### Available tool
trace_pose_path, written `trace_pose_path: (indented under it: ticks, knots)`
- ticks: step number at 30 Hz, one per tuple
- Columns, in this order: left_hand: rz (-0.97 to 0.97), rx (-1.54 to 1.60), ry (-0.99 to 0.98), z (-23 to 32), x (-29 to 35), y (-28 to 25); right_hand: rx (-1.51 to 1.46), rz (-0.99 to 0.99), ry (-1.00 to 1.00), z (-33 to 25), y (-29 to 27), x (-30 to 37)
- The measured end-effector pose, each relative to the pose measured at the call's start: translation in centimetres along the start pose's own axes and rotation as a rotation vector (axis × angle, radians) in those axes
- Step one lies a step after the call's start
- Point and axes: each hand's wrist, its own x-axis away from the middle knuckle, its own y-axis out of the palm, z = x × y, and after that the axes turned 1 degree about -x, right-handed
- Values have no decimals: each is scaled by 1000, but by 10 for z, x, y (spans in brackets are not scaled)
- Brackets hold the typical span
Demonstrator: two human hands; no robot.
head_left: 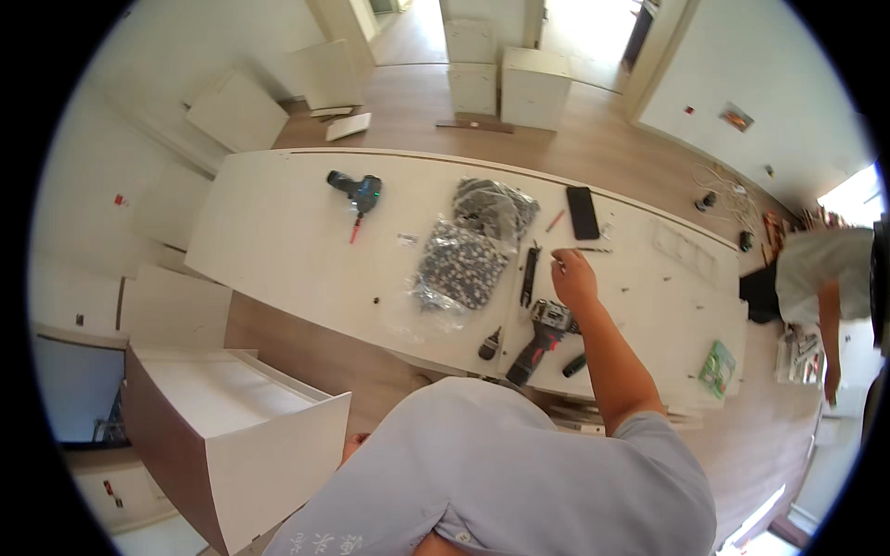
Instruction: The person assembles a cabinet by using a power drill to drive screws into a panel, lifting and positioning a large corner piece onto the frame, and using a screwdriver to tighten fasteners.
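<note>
My right hand (573,280) is over the right half of the white panel worktop (278,213), its fingers pinched together. Something small may be between the fingertips, but I cannot make it out. Just beyond them lies a thin dark drill bit (595,249). A long black hand tool (529,275) rests left of this hand, and a black and red cordless drill (540,343) lies nearer to me, partly behind my forearm. Low at my left side, only a little of my left hand (352,447) shows past my shirt, beside a white cabinet box (273,454); its fingers are mostly hidden.
Clear bags of small fittings (462,269) lie mid-worktop. A second drill (367,193) with a red bit is farther left. A black phone (582,213) and a green packet (717,369) lie rightward. Another person (820,278) stands at far right. White cabinets (536,88) stand behind.
</note>
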Motion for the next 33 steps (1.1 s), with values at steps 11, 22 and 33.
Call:
trace_pose_path:
  ticks: [11,22,33]
  knots:
    - [169,142,-62,9,76,-11,511,-694,-268,-97,139,-167]
    - [176,102,-252,-25,139,25,410,-386,-329,-71,184,-194]
    - [173,109,-174,-22,107,3,483,-524,-127,-95,190,-169]
